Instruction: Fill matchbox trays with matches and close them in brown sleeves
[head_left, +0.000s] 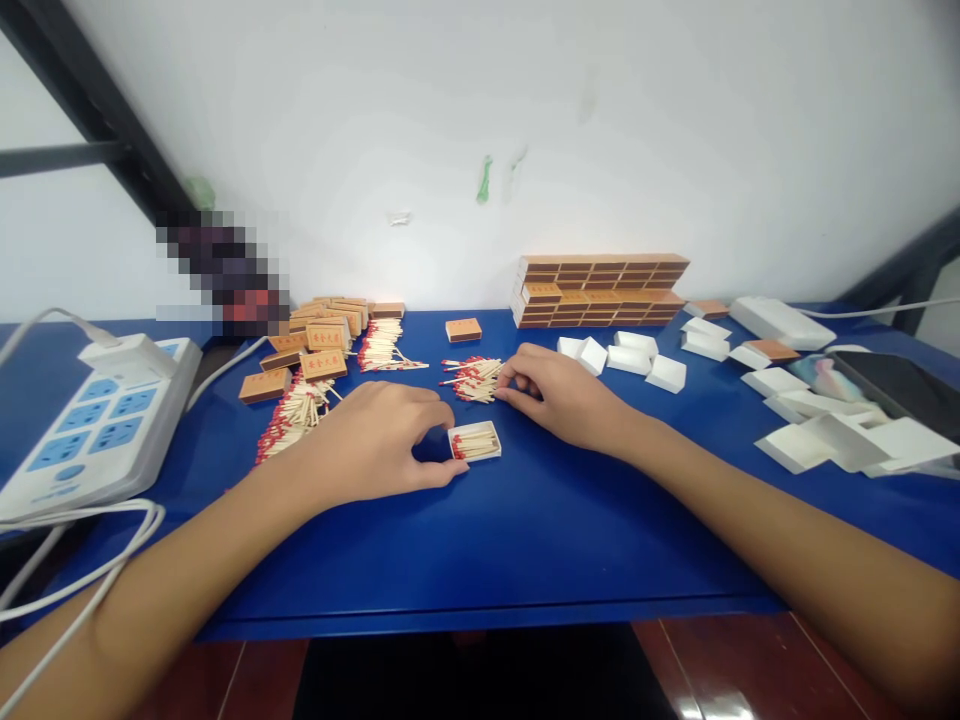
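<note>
At the centre of the frame, seen from the head camera, a person's left hand (394, 440) grips the left end of a small white tray (487, 458), thumb on the near side and fingers on the far side, as red-tipped matches (474, 443) lie lengthwise inside it on a blue table (465, 560). Just above and right of the tray, the right hand (551, 390) brings thumb and forefinger together at the right edge of a loose match pile (469, 378); whether it pinches any sticks cannot be told. A lone orange matchbox (463, 330) lies above the pile. Left of centre, more matchboxes (325, 335) crowd beside a larger heap of matches (296, 408), partly hidden by the left arm, and a further bunch (381, 345) lies above it. At upper right of centre, a neat stack of matchboxes (600, 305) stands against the white wall (375, 120). Pale box parts (799, 440) scatter across the right side, near a dark-screened device (900, 385). A white power strip (150, 465) occupies the far left.
</note>
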